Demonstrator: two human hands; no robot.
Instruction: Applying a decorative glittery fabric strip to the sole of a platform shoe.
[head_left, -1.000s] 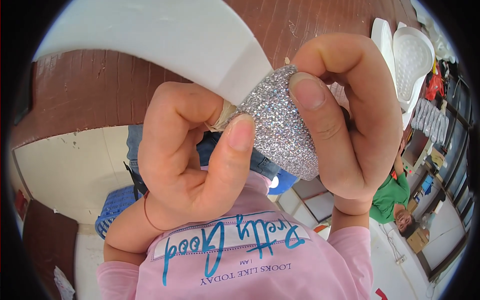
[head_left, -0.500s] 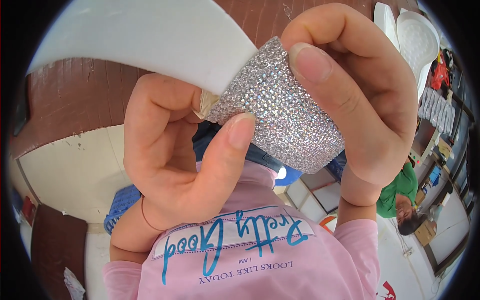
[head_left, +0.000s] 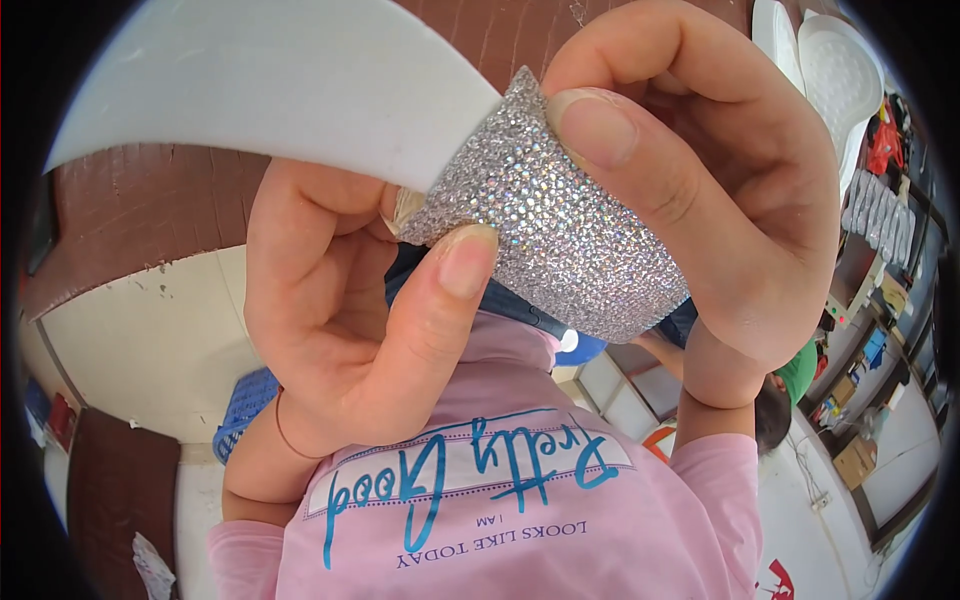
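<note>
Close in front of me, my left hand (head_left: 370,300) and my right hand (head_left: 720,180) hold a silver, glittering, rhinestone-covered shoe-upper-like piece (head_left: 570,230). My left thumb presses its lower left edge, with the fingers curled behind. On its upper right edge, my right thumb and bent forefinger pinch near the pointed corner. A smooth, white, curved, sole-like piece (head_left: 270,80) runs from the upper left and meets the silver piece's left edge. A small beige flap (head_left: 408,206) shows beside my left fingertips. How the two pieces join underneath is hidden.
A brown table (head_left: 150,220) lies beyond my hands. White soles (head_left: 835,75) rest at the upper right, near packed silvery pieces (head_left: 880,215). At left are a blue basket (head_left: 245,410) and a brown board (head_left: 120,490). Another person in green (head_left: 798,375) is partly hidden behind my right arm.
Both hands and the silver piece have shifted slightly left, the grips staying much the same. The person in green has moved left, further behind my right arm.
</note>
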